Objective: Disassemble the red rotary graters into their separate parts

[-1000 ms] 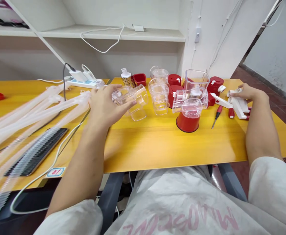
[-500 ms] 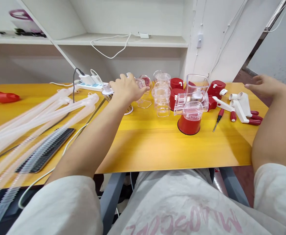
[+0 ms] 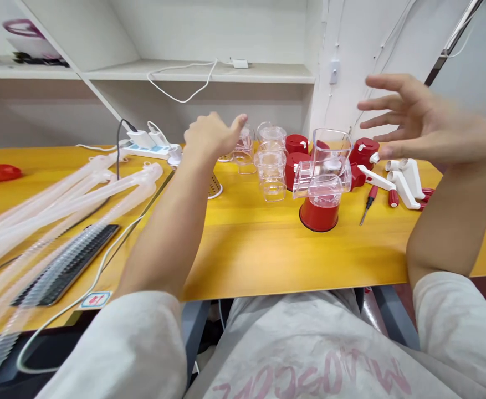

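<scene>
My left hand is over the back of the table, its back toward me. The thumb sticks out to the right, apart from the fingers, which are mostly hidden; nothing shows in its grasp. A perforated metal grater drum stands below, partly behind my forearm. My right hand is raised in the air, open, fingers spread, slightly blurred, holding nothing. Below and left of it stands a rotary grater body of clear plastic on a red base. White crank handles with red grips lie below the right hand.
Clear plastic housings and red bases stand at the back. A red-handled screwdriver lies right of the grater. Long translucent plastic strips, a black keyboard and a power strip are at left.
My right hand has moved left and up, its fingers spreading. My left hand has lifted slightly, with its thumb now pointing up. The view has shifted a little.
</scene>
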The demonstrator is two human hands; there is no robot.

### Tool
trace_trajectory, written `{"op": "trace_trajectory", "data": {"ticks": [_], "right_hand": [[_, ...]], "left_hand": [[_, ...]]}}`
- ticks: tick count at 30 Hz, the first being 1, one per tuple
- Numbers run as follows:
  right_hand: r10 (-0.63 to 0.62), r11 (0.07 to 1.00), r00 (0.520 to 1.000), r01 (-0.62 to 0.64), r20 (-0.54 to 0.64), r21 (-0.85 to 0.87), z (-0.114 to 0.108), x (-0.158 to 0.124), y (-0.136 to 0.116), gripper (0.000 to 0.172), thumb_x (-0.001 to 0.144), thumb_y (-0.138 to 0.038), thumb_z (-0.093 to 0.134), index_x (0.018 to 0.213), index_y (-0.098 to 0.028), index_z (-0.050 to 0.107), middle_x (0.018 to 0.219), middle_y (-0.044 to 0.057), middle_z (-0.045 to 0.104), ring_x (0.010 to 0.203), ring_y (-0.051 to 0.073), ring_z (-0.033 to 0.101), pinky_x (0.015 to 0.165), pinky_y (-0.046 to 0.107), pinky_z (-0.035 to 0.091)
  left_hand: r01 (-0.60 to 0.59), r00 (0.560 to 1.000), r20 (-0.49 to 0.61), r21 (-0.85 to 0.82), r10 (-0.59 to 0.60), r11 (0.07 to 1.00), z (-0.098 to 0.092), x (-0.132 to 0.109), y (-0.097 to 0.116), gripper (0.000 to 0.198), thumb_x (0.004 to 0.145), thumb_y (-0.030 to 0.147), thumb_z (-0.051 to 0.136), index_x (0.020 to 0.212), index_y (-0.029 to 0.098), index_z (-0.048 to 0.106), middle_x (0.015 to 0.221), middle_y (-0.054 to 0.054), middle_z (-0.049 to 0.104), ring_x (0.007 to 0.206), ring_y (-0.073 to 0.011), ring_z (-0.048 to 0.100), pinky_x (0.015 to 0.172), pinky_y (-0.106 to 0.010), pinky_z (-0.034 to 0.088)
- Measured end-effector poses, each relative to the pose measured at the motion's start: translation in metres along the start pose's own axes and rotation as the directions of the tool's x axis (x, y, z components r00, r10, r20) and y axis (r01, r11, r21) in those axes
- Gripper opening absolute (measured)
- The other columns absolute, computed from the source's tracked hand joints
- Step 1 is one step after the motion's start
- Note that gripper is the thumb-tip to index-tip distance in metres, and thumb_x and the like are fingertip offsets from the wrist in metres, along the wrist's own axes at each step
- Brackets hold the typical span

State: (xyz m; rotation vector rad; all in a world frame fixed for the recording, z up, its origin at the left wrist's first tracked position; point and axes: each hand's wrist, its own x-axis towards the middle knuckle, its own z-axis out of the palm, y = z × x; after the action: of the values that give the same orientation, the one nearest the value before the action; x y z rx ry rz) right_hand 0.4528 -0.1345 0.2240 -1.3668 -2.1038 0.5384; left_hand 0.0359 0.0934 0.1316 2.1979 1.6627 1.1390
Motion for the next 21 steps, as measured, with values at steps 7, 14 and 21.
{"op": "trace_trajectory", "data": {"ticks": [7,14,21], "right_hand": [[0.119,0.993,0.979,-0.119,0.168,-0.009,0.038,0.027,-0.007,0.145,0.078,-0.059,0.106,0.19,-0.047,0.015,0.17,0.009,0.062,0.146,0.034,0.072,0.123,0.054,0.073],[0.164,0.966,0.978,-0.134,0.126,-0.22,0.049,0.029,-0.011,0.116,0.075,-0.075,0.1,0.174,-0.045,0.049,0.128,0.006,0.078,0.114,0.032,0.08,0.115,0.06,0.071],[0.193,0.957,0.974,-0.213,-0.118,-0.195,0.093,-0.004,-0.023,0.11,0.08,-0.093,0.087,0.168,-0.037,0.05,0.117,0.008,0.077,0.126,0.038,0.075,0.118,0.061,0.067]], "left_hand": [[-0.439,0.898,-0.218,-0.409,0.382,0.8,0.007,-0.127,0.061,0.075,0.107,0.091,0.049,0.151,0.031,0.053,0.148,-0.011,0.071,0.13,-0.0293,0.074,0.107,-0.048,0.062],[-0.67,0.742,-0.392,-0.457,0.544,0.585,0.068,-0.203,0.05,0.03,0.103,0.046,0.076,0.111,0.028,0.054,0.103,-0.005,0.064,0.095,-0.0257,0.065,0.081,-0.043,0.055],[-0.045,0.867,0.381,-0.583,0.322,0.811,0.076,-0.236,0.062,0.075,0.086,0.063,0.099,0.136,0.023,0.06,0.14,-0.018,0.073,0.124,-0.0361,0.074,0.11,-0.056,0.061]]}}
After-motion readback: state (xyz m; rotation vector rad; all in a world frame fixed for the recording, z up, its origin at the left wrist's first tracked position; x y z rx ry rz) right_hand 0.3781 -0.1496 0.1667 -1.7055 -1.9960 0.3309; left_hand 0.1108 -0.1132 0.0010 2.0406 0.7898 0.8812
